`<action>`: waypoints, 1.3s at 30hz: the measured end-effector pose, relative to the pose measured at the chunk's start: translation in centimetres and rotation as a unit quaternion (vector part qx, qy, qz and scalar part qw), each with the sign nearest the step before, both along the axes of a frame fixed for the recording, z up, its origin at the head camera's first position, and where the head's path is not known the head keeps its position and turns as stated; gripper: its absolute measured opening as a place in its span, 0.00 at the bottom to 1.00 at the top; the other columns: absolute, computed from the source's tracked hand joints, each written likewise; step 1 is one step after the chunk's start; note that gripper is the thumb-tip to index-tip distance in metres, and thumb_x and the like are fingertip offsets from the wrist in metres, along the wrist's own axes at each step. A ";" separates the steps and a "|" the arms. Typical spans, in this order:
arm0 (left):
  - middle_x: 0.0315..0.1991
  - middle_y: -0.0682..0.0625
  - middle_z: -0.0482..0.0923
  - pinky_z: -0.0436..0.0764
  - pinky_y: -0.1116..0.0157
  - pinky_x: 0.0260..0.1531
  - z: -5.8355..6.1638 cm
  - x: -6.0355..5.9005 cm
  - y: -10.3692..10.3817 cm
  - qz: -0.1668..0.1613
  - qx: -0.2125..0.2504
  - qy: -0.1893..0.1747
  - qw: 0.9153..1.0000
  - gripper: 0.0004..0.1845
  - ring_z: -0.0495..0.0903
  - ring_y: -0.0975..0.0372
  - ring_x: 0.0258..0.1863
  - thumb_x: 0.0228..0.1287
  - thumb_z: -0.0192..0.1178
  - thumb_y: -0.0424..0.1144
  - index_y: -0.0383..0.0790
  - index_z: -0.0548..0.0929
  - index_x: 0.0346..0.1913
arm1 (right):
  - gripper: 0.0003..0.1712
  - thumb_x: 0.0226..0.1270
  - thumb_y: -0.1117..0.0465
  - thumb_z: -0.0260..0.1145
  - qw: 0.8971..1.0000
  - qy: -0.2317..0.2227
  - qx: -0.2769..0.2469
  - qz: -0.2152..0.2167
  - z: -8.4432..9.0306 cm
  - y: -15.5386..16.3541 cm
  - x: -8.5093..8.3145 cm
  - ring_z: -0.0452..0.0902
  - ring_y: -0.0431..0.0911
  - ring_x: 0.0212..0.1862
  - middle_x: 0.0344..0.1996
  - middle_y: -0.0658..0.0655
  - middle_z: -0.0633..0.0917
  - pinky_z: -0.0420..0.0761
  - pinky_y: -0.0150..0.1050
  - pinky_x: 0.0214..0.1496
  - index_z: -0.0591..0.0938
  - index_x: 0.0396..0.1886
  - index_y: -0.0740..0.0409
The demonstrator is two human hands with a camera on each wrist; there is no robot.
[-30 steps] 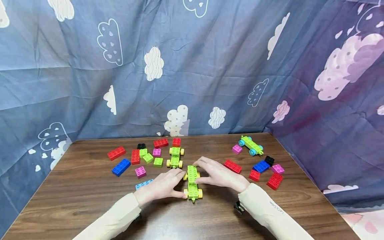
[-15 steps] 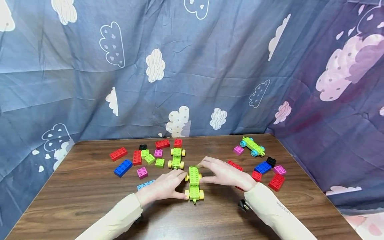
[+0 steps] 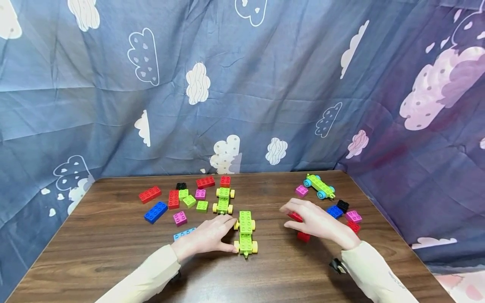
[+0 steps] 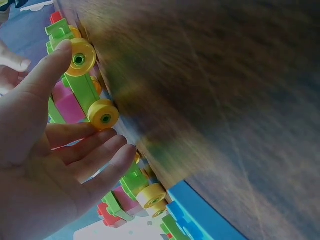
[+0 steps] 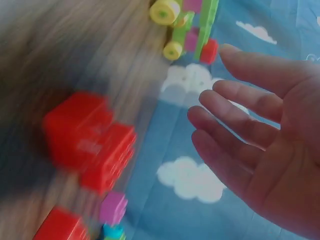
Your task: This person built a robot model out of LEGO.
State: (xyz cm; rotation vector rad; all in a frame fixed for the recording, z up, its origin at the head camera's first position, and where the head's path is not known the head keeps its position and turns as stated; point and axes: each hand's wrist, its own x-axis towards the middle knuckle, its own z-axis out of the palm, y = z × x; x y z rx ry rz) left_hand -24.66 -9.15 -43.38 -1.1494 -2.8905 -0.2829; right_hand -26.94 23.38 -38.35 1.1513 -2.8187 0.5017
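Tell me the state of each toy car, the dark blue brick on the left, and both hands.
Near yellow-wheeled car, upright, topped by a long green brick.
Far yellow-wheeled car, upright, topped by a red brick.
Blue-wheeled car, upright, nothing built on it.
Dark blue brick, studs up, unattached.
Left hand, relaxed, touching the near car.
Right hand, relaxed, holding nothing.

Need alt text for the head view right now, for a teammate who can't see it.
The left hand touches a yellow-wheeled green car on a wooden table; the right hand hovers by red bricks. Farther back stand two more green cars amid loose bricks, before a blue cloud-print cloth.
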 end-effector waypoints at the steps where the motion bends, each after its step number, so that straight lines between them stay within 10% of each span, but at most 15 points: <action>1: 0.63 0.41 0.75 0.83 0.55 0.55 0.0 0.0 0.0 -0.001 0.000 0.002 1.000 0.43 0.77 0.52 0.61 0.58 0.67 0.61 0.31 0.73 0.66 | 0.17 0.61 0.58 0.73 1.000 0.002 0.001 -0.005 -0.1 0.5 0.2 0.80 0.41 0.39 0.42 0.51 0.85 0.84 0.36 0.44 0.84 0.49 0.55; 11: 0.63 0.38 0.75 0.82 0.53 0.55 -0.1 0.0 -0.1 -0.007 0.008 0.005 1.000 0.43 0.77 0.50 0.62 0.58 0.67 0.60 0.29 0.73 0.65 | 0.17 0.51 0.60 0.79 0.997 0.016 0.081 -0.013 -1.5 3.5 1.3 0.75 0.36 0.30 0.34 0.50 0.83 0.78 0.32 0.32 0.84 0.40 0.55; 39: 0.62 0.41 0.75 0.83 0.55 0.54 -0.2 -0.1 -0.1 -0.003 0.009 -0.001 1.000 0.43 0.77 0.53 0.61 0.58 0.67 0.61 0.30 0.72 0.66 | 0.14 0.51 0.63 0.78 0.998 0.007 0.066 0.004 -3.4 2.3 0.5 0.73 0.36 0.30 0.31 0.47 0.82 0.74 0.30 0.32 0.81 0.35 0.54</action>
